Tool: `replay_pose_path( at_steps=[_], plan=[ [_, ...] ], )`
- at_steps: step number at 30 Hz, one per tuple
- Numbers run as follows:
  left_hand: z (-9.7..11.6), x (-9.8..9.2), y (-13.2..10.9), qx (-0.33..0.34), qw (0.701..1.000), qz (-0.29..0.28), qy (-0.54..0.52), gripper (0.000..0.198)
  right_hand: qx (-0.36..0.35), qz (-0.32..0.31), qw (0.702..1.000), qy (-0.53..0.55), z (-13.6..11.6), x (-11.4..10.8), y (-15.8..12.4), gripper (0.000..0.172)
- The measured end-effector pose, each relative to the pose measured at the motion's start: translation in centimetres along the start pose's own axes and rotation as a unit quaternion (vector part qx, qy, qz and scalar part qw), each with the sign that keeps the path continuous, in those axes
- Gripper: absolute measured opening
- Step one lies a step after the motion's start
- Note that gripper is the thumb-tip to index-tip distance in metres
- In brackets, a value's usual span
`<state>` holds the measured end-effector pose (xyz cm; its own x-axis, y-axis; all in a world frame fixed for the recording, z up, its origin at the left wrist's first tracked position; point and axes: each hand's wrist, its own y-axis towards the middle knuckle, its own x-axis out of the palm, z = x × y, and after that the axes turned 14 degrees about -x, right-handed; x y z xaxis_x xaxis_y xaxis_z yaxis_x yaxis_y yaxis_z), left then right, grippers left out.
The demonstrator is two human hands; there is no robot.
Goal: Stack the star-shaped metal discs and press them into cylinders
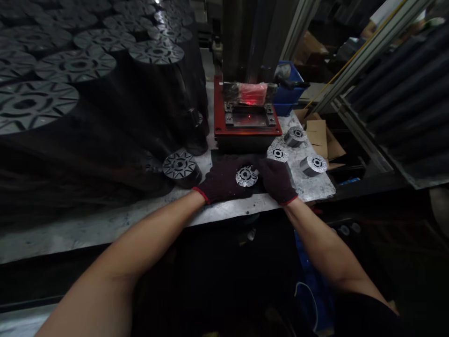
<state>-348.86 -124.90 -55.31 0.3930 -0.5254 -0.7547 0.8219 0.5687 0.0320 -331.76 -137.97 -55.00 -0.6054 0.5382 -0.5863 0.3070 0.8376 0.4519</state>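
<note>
The left hand and the right hand, both in dark knit gloves with red cuffs, lie low on a scuffed metal-topped desk, closing in from either side on a slotted rotor core. The core sits between them, its face up and its central bore showing. Both hands stand narrow around it, with the fingers at its rim. Whether they actually grip it or only bracket it, I cannot tell from this view.

Just behind the hands is a red-framed press fixture with a steel die plate. To the right lie three more rotor cores: a short one close by, and two taller stacks lying on their sides or tilted. A dark rotor stack stands just beside the left hand, in front of tall columns of stacked cores.

The hands' placement looks sound — opposed contact at the rim keeps the core centred and leaves its bore in sight. The fingers stay clear of the face, and the slots look easy to line up by eye.
</note>
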Motion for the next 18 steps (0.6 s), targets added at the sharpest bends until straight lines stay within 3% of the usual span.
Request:
replay_pose_path(
  at_steps=[6,9,11,14,16,18],
  plan=[
    [0.4,0.0,-0.3,-0.018,1.000,0.008,0.021,0.086,-0.049,-0.005,0.996,-0.073,0.7,0.7,-0.9,0.046],
    [0.5,0.0,-0.3,-0.014,1.000,0.014,0.018,0.083,-0.132,-0.021,0.984,-0.121,-0.2,0.0,-1.6,0.054],
    [0.4,-0.1,-0.4,-0.013,1.000,0.008,-0.002,0.082,-0.198,-0.064,0.966,-0.154,-1.4,-1.2,-1.5,0.048],
    [0.2,-0.5,-0.5,-0.013,0.999,-0.007,-0.045,0.090,-0.258,-0.081,0.933,-0.237,-3.0,-3.1,1.4,0.037],
    [0.1,-0.7,-0.7,-0.016,0.998,-0.017,-0.057,0.096,-0.285,-0.077,0.907,-0.302,-3.2,-3.8,5.3,0.047],
    [0.0,-0.8,-0.9,-0.025,0.998,-0.021,-0.057,0.092,-0.307,-0.119,0.882,-0.337,-2.5,-3.9,9.7,0.059]
  ],
)
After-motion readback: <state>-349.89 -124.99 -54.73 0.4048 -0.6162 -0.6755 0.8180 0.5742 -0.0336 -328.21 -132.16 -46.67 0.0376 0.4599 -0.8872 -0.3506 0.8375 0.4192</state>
